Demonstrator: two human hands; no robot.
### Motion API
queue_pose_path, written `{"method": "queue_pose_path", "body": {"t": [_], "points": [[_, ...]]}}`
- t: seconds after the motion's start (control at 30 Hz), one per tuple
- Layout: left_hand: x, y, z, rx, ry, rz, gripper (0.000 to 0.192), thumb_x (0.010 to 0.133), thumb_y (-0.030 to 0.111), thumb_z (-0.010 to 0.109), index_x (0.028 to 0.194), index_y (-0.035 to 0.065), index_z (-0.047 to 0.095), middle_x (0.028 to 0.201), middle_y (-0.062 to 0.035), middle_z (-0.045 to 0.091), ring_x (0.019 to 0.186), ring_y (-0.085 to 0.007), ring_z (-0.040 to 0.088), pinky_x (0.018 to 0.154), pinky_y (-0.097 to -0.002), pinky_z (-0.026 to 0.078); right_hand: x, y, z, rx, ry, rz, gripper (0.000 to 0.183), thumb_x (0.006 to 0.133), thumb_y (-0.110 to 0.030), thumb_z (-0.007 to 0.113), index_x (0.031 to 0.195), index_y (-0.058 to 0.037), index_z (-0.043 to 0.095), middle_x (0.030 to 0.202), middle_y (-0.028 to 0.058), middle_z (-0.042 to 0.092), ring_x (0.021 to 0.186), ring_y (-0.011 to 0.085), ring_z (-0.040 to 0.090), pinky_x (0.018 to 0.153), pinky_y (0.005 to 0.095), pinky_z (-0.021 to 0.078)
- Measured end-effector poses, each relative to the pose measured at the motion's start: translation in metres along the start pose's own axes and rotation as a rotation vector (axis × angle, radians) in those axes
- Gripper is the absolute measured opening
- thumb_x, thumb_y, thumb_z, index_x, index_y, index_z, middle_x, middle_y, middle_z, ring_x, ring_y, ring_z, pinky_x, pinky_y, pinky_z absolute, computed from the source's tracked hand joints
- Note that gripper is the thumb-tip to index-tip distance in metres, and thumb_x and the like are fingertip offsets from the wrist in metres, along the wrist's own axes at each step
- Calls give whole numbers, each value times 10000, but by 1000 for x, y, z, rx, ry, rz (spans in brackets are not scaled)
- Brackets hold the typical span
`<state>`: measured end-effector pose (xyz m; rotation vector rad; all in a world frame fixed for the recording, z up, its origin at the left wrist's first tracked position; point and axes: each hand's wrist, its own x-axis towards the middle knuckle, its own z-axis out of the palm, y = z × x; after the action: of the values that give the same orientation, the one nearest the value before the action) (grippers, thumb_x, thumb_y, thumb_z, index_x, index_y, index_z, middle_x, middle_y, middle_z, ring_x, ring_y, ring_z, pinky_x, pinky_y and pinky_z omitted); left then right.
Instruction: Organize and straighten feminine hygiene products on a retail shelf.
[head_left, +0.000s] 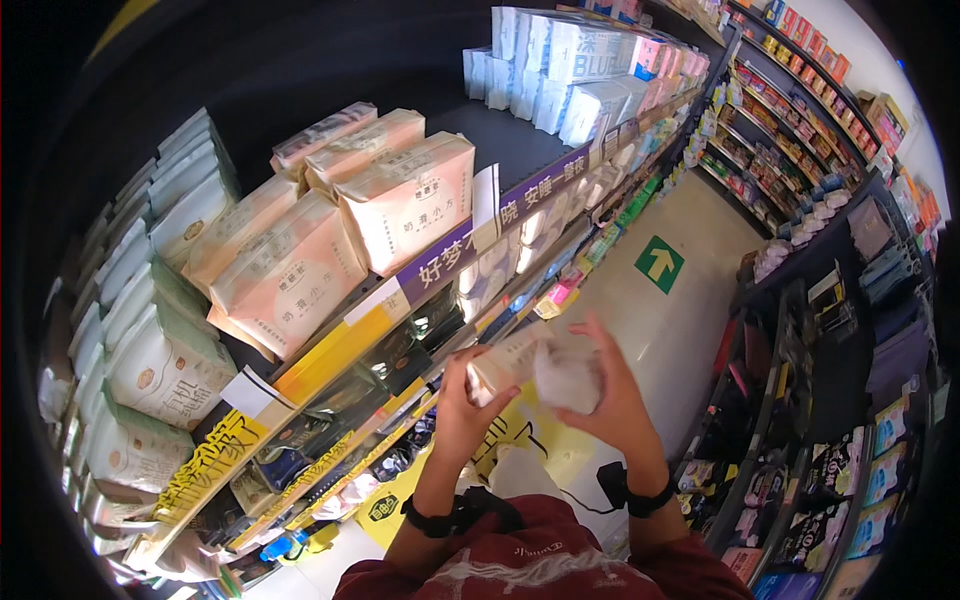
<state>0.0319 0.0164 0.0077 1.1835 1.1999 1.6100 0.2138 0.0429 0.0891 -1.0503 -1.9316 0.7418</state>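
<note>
My left hand (472, 397) is closed around a pale peach soft pack (506, 364) over the aisle, in front of the lower shelves. To its right, my right hand (611, 390) grips a whitish, blurred package (568, 375), its side close to the peach pack; whether the two touch is unclear. Several peach and white packs (289, 277) of the same look stand in rows on the upper shelf, left of my hands. Beside them are white and green packs (169, 375) at the far left. Light blue packs (592, 52) are stacked farther along this shelf.
The shelf's front edge (337, 352) carries a yellow and purple strip with writing, and upright white cards (487, 199) jut from it. Lower shelves hold dark packages. Another stocked shelf unit (810, 480) lines the right side. A green arrow sign (660, 264) lies on the aisle floor.
</note>
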Motion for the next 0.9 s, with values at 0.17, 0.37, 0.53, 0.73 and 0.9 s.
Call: {"method": "queue_pose_path", "body": {"t": [0.17,0.37,0.53,0.73,0.9], "points": [[13,30,0,499,-144,420,552,533,166,832,1027,72,605,1002,-85,624,940,-291,580,793,-372,448,-1,4,7,-275,-367,-29,941,636,-202,753,1417,-134,233,1387,141,327,1139,341,486,852,367,475],[13,23,7,563,-171,442,599,532,230,845,1049,68,591,1010,-88,615,946,-282,575,812,-369,430,-9,21,21,-159,-161,76,633,605,-106,745,1178,-53,478,1145,141,508,977,345,562,827,359,470],[9,10,20,537,144,454,878,480,231,887,1215,56,439,1183,-152,509,1058,-312,509,904,-422,401,-18,33,35,-57,44,97,552,597,-28,728,1104,-28,512,1025,128,553,918,292,580,813,330,465],[4,-28,37,-290,188,217,1127,468,238,906,1372,69,255,1308,-154,418,1194,-293,438,977,-405,407,-35,46,52,128,164,185,494,646,-62,743,1088,-22,527,1007,134,574,924,265,587,797,346,467],[5,-49,25,-330,55,135,1170,485,257,899,1407,78,201,1302,-142,432,1186,-270,455,957,-393,429,-45,59,59,336,224,256,419,701,-42,717,1076,-24,531,961,79,584,894,177,569,792,314,454]]}}
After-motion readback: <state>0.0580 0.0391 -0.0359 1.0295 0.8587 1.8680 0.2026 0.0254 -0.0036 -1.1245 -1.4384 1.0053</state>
